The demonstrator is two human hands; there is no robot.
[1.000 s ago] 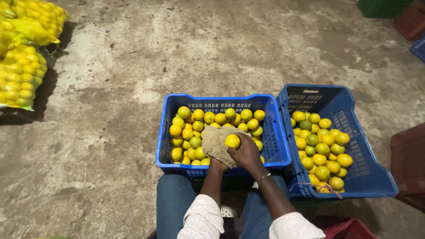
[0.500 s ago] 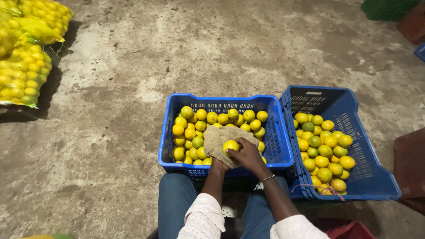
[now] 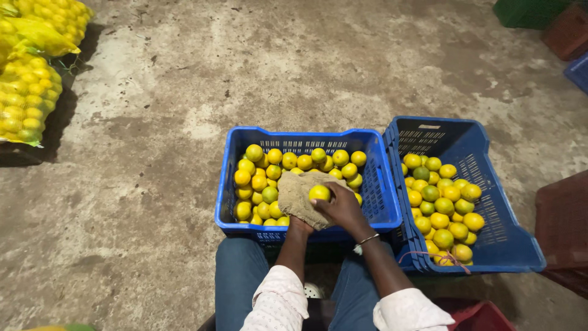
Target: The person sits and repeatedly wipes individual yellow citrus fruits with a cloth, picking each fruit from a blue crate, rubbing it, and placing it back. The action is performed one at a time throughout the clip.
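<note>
As hands (image 3: 334, 211) meet, yellow fruit (image 3: 319, 193) between fingers and cloth (image 3: 299, 197).

Stained, patchy concrete floor (image 3: 184, 92), dimly and unevenly lit.

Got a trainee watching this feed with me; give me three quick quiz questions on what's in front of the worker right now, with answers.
1. True or false: the right hand presses a yellow fruit against the brown cloth.
2. Which crate sits tilted, the left blue crate or the right blue crate?
3. What lies at the far left edge of the concrete floor?
   A. mesh sacks of yellow fruit
   B. a stack of plates
   C. a bucket

Key
1. True; the left hand is under the cloth, mostly hidden.
2. The right blue crate.
3. A, the mesh sacks.
</note>
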